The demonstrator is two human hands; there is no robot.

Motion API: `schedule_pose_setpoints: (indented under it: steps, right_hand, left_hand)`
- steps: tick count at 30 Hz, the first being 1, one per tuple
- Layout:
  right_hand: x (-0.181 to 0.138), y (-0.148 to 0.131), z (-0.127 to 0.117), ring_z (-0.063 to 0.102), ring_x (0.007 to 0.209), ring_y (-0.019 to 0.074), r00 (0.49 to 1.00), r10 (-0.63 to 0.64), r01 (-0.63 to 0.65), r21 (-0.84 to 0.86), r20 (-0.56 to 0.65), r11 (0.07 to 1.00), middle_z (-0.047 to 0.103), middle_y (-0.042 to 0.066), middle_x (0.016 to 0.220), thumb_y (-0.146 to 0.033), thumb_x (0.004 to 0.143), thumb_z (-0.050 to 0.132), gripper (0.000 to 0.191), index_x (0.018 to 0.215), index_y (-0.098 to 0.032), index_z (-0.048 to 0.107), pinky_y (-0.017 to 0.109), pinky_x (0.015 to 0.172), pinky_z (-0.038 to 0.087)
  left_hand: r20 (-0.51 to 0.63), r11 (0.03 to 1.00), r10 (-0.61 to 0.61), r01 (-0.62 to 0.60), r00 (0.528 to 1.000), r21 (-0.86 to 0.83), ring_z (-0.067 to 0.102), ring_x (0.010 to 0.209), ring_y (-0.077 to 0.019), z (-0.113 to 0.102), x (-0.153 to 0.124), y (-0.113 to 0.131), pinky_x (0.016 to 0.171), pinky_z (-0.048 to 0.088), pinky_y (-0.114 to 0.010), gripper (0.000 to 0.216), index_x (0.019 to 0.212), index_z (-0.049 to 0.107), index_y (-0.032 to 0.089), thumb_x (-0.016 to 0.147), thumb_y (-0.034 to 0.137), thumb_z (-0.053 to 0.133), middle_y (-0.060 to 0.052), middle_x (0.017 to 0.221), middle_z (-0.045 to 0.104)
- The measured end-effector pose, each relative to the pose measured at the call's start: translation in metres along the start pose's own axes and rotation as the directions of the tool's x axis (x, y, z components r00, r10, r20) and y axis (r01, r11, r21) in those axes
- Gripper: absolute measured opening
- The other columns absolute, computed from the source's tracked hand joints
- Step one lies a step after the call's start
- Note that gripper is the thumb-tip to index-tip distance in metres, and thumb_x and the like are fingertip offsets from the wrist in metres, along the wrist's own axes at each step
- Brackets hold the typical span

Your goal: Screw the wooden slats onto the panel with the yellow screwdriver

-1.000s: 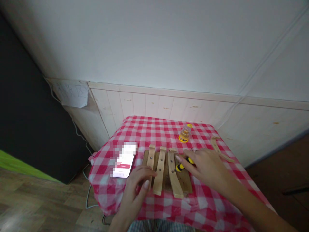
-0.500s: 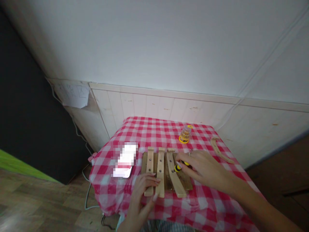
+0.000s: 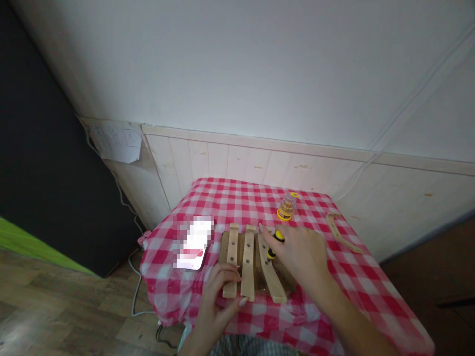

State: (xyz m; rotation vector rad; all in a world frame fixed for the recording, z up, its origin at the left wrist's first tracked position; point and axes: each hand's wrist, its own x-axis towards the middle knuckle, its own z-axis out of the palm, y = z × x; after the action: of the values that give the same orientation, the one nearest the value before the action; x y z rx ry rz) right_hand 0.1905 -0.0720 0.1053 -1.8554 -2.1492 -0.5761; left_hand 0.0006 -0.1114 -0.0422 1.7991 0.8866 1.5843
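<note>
A small yellow-and-black screwdriver is gripped in my right hand. It now stands nearly upright, its tip end at a screw in the right-hand curved wooden slat. My left hand rests with fingers apart over the lower end of the left wooden slat, the thumb by the near end of the middle wooden slat. Dark screw heads show in the slats. Beneath the slats lies a brownish board, partly covered by them and by my hands.
A phone with a lit, blurred screen lies left of the board. Behind stands a clear case of screwdriver bits with yellow ends. Another curved wooden slat lies at the right edge of the checked tablecloth. A panelled wall borders the table's back.
My right hand has lifted and turned over the right slat, bringing the screwdriver from lying slanted to nearly upright. My left hand stays almost in place. The view has shifted slightly.
</note>
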Motion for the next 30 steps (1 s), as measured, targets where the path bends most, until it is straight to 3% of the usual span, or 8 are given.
schedule_pose_setpoints:
  steps: [5, 10, 14, 18, 20, 22, 26, 30]
  right_hand:
    - [-0.001, -0.006, 0.004, 0.061, 0.043, 0.0230, 0.996, 0.073, -0.075, -0.041, -0.043, 0.996, 0.063, 0.010, 0.047, -0.059, 0.098, 0.041, 0.063, 0.062, -0.018, 0.073, 0.027, 0.042, 0.024]
    - [-0.002, -0.004, 0.003, 0.065, 0.047, 0.0254, 0.995, 0.088, -0.088, -0.026, 0.037, 0.996, 0.069, 0.011, 0.052, -0.058, 0.098, 0.041, 0.061, 0.061, -0.019, 0.070, 0.029, 0.043, 0.028]
    - [-0.003, 0.004, 0.003, 0.070, 0.059, 0.0272, 0.993, 0.022, -0.043, 0.181, 0.117, 0.983, 0.073, 0.010, 0.064, -0.053, 0.100, 0.040, 0.051, 0.074, -0.019, 0.069, 0.033, 0.051, 0.042]
    - [-0.007, 0.012, 0.000, 0.071, 0.094, 0.0217, 0.973, -0.211, 0.105, 0.622, 0.098, 0.776, 0.076, 0.008, 0.101, -0.037, 0.102, 0.044, 0.024, 0.100, -0.022, 0.063, 0.034, 0.078, 0.054]
    - [-0.009, 0.015, -0.002, 0.070, 0.101, 0.0191, 0.954, -0.288, 0.143, 0.723, 0.081, 0.676, 0.074, 0.007, 0.110, -0.032, 0.102, 0.043, 0.020, 0.108, -0.023, 0.061, 0.032, 0.084, 0.054]
    - [-0.011, 0.017, -0.001, 0.070, 0.099, 0.0186, 0.950, -0.305, 0.159, 0.749, 0.060, 0.644, 0.075, 0.006, 0.108, -0.030, 0.102, 0.045, 0.019, 0.107, -0.024, 0.062, 0.032, 0.084, 0.054]
    - [-0.016, 0.020, 0.016, 0.072, 0.075, 0.0193, 0.976, -0.219, 0.177, 0.671, -0.023, 0.720, 0.078, 0.003, 0.086, -0.035, 0.097, 0.052, 0.021, 0.091, -0.024, 0.068, 0.030, 0.068, 0.053]
    - [-0.022, 0.016, 0.039, 0.068, 0.056, 0.0194, 0.963, 0.025, 0.132, 0.553, -0.267, 0.822, 0.075, 0.004, 0.066, -0.034, 0.094, 0.055, 0.027, 0.076, -0.022, 0.071, 0.030, 0.057, 0.049]
  left_hand:
    - [-0.037, 0.998, -0.031, 0.029, 0.999, -0.055, 0.064, 0.093, -0.0257, 0.003, 0.004, 0.001, 0.080, 0.051, -0.034, 0.031, 0.092, 0.060, 0.023, 0.089, 0.052, 0.071, -0.005, 0.094, 0.064]
    - [-0.036, 0.998, -0.053, 0.052, 0.998, -0.029, 0.064, 0.094, -0.0276, 0.004, 0.001, -0.004, 0.082, 0.051, -0.037, 0.039, 0.090, 0.059, 0.023, 0.086, 0.060, 0.070, -0.006, 0.094, 0.064]
    - [-0.029, 0.999, -0.033, 0.034, 0.999, 0.012, 0.063, 0.099, -0.0291, 0.004, -0.006, -0.009, 0.085, 0.051, -0.040, 0.045, 0.096, 0.059, 0.023, 0.082, 0.062, 0.074, -0.007, 0.099, 0.064]
    - [-0.011, 1.000, -0.020, 0.020, 1.000, 0.004, 0.062, 0.105, -0.0309, 0.002, -0.010, -0.010, 0.090, 0.051, -0.044, 0.043, 0.104, 0.060, 0.023, 0.085, 0.060, 0.072, -0.008, 0.104, 0.063]
    - [0.010, 1.000, -0.017, 0.017, 1.000, -0.009, 0.062, 0.109, -0.0312, 0.000, -0.011, -0.009, 0.092, 0.051, -0.045, 0.040, 0.109, 0.060, 0.024, 0.087, 0.055, 0.072, -0.009, 0.108, 0.063]
    - [0.030, 1.000, -0.019, 0.020, 0.999, -0.020, 0.061, 0.112, -0.0310, -0.001, -0.012, -0.009, 0.094, 0.051, -0.045, 0.036, 0.112, 0.059, 0.025, 0.089, 0.050, 0.071, -0.009, 0.111, 0.063]
    - [0.052, 1.000, -0.014, 0.015, 0.999, -0.016, 0.060, 0.116, -0.0314, -0.004, -0.012, -0.010, 0.096, 0.051, -0.047, 0.031, 0.114, 0.059, 0.025, 0.091, 0.042, 0.071, -0.010, 0.115, 0.062]
    - [0.054, 0.999, 0.030, -0.028, 0.998, -0.029, 0.060, 0.116, -0.0294, -0.003, -0.010, -0.010, 0.096, 0.052, -0.045, 0.027, 0.116, 0.058, 0.027, 0.092, 0.035, 0.068, -0.009, 0.115, 0.062]
